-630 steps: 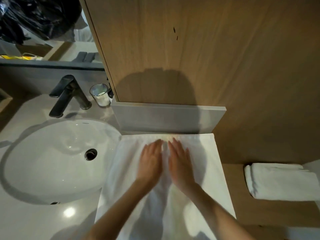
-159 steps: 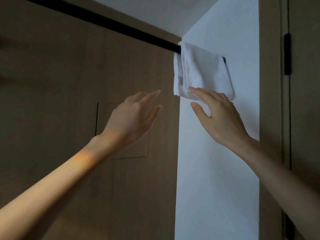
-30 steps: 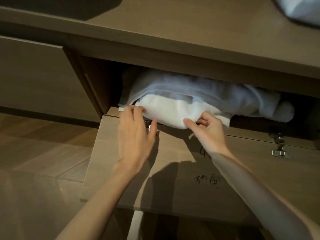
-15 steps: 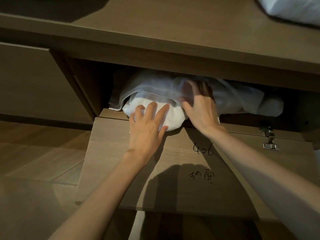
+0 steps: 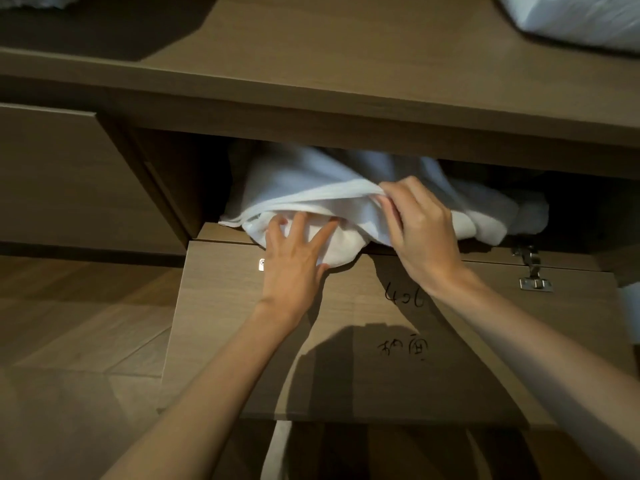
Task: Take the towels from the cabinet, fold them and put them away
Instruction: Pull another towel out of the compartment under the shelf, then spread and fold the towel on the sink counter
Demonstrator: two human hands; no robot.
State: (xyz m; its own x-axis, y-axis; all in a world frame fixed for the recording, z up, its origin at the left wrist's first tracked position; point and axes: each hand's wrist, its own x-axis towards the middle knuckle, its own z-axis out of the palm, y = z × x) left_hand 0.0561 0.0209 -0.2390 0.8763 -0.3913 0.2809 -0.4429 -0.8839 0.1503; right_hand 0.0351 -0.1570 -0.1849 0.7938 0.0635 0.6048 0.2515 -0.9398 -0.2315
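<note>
A heap of crumpled white cloth towels [image 5: 304, 188] lies inside the open brown wooden cabinet [image 5: 346, 133], its long axis running left to right, its front edge spilling over the dropped-down wooden door [image 5: 346, 358]. How many towels make up the heap cannot be told. The left hand [image 5: 294, 258] presses spread, straight fingers on the front bulge. The right hand [image 5: 420, 225] pinches a folded hem.

The dropped-down cabinet door [image 5: 346, 341] carries dark handwriting on its inner face. The number "406" [image 5: 405, 296] sits near the hinge edge, and below it are two handwritten characters [image 5: 403, 348] I cannot make out.
</note>
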